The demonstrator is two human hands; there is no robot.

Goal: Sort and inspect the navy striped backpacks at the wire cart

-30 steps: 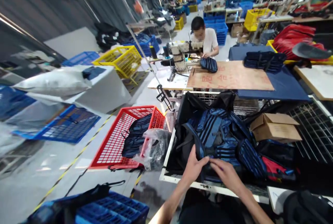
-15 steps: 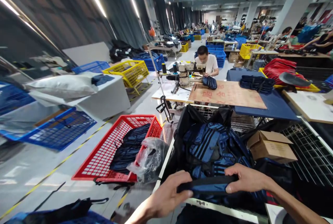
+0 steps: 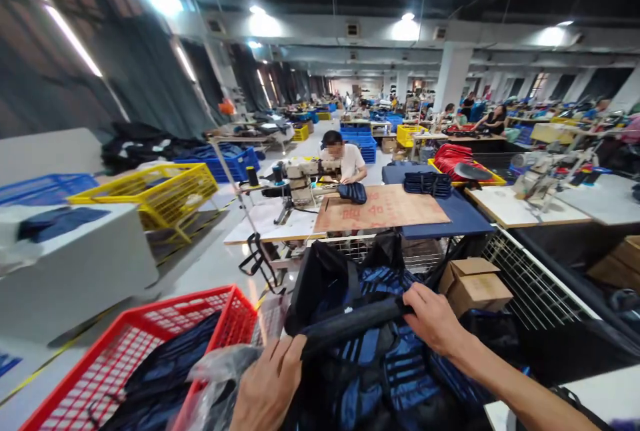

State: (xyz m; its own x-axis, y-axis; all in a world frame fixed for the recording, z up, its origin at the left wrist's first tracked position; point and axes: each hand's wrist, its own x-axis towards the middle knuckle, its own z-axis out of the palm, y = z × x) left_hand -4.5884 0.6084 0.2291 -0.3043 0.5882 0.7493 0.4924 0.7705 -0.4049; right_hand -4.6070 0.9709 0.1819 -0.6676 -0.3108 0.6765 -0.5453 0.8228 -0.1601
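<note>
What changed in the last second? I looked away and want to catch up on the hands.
Both hands lifted a dark blue piece out of the pile of bags: earlier they met low on the pile, now the left hand and right hand hold the piece stretched between them, raised. The view tilted up. The red basket, box and the person sewing stayed put.

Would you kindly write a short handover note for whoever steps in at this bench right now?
Left hand: grips the lower end of a dark folded bag piece.
Right hand: grips its upper end, so the piece is held lifted between both hands.
Below it: a pile of blue striped bags in the black-lined bin.
Red basket at left holds more dark pieces.
Done: one piece lifted. Left: the pile remains.
</note>
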